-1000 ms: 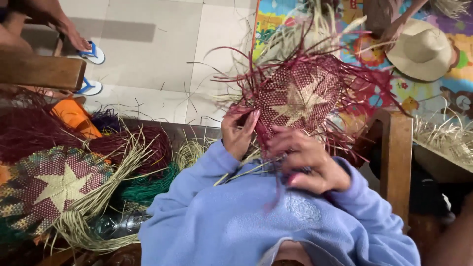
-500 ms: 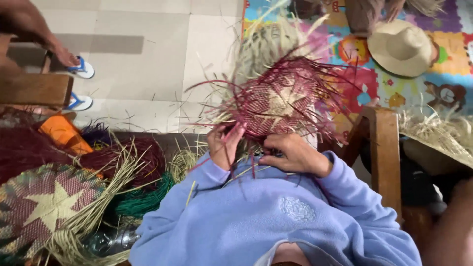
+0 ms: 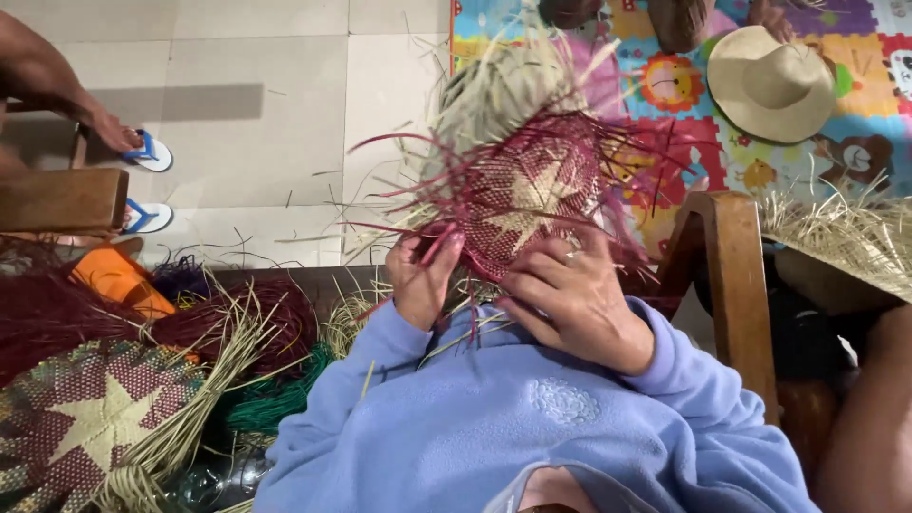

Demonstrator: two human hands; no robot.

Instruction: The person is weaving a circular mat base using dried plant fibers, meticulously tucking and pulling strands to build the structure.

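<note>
both hands (image 3: 423, 285) grip woven mat (image 3: 532, 195) edge

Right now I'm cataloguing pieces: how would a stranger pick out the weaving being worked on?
Start at the blue sweatshirt; both hands rise from it. Between the left hand and right hand is the maroon woven disc with loose strands, held up, unlike the finished star mat lying flat.

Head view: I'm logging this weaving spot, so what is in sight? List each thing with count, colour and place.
Woven piece: one, maroon with pale star, centre, held by both hands.
Finished mat: one, maroon with pale star, lower left.
Straw bundles: several, maroon, green and pale, left.
Hat: one, tan, upper right on play mat.
Play mat: one, multicoloured, top right.
Sandals: two, blue and white, upper left, one on another person's foot.
Chair arm: one, brown wood, right.
Left hand: grips piece's lower edge.
Right hand: on piece's lower right.
</note>
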